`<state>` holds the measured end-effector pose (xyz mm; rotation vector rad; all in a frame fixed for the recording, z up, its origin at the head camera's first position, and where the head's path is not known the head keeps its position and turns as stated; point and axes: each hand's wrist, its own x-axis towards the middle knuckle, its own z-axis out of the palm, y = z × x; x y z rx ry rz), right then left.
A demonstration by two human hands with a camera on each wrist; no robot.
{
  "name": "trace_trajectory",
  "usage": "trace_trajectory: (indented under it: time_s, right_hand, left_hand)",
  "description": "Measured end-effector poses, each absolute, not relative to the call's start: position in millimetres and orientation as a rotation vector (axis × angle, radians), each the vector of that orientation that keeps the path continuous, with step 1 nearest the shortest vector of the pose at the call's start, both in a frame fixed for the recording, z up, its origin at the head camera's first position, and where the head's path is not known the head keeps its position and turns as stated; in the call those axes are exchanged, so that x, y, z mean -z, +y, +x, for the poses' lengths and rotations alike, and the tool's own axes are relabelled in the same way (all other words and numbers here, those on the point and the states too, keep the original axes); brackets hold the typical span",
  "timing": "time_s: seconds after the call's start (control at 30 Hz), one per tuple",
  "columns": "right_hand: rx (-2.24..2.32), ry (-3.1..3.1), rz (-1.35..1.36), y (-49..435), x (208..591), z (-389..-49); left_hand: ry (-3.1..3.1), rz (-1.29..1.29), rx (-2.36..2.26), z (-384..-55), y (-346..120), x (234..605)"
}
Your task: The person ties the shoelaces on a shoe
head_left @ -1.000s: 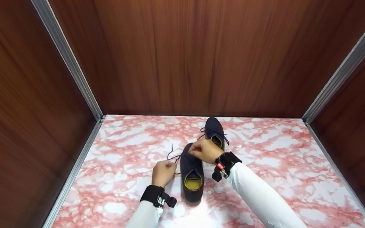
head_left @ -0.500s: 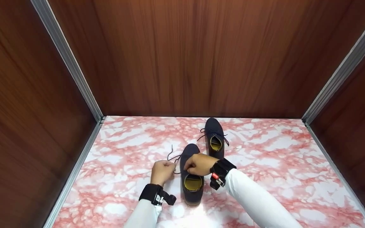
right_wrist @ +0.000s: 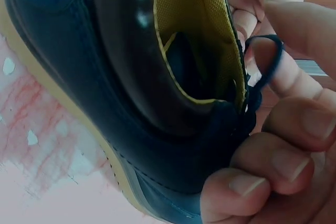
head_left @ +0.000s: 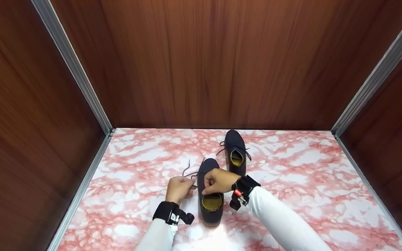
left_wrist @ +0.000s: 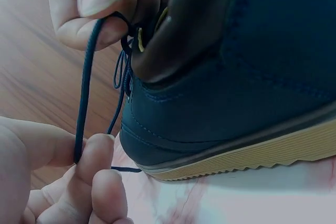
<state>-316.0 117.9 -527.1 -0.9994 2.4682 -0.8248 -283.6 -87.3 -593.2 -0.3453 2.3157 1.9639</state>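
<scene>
A navy lace-up shoe (head_left: 208, 166) with a tan sole and yellow lining stands between my hands, its toe pointing away from me. To its left, my left hand (head_left: 179, 188) pinches a dark blue shoelace (left_wrist: 84, 98) between thumb and fingers. From there the lace rises to my right hand (head_left: 220, 180), which is over the shoe's tongue. My right thumb and index finger (right_wrist: 273, 66) pinch the lace where it bends in a small loop, right by the collar; the other fingers are curled alongside. The right hand hides most of the eyelets in the head view.
A matching navy shoe (head_left: 233, 137) with a tied bow stands farther back, slightly to the right. One loose lace end (head_left: 188, 165) lies left of the near shoe. Brown wood-look panels (head_left: 201, 62) enclose the red-and-white marbled surface (head_left: 291, 181).
My right hand has come back toward me from above the near shoe's toe to the tongue by the opening. The left hand has barely moved, and both shoes stay in place.
</scene>
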Motion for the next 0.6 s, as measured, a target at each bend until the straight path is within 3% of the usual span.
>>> trace_trajectory:
  time_s: [0.6]
  right_hand:
    - [1.065, 2.495, -0.902, 122.9, 533.4, -318.2]
  left_hand:
    - [2.607, -0.413, -1.737, -289.2, -99.2, 593.1]
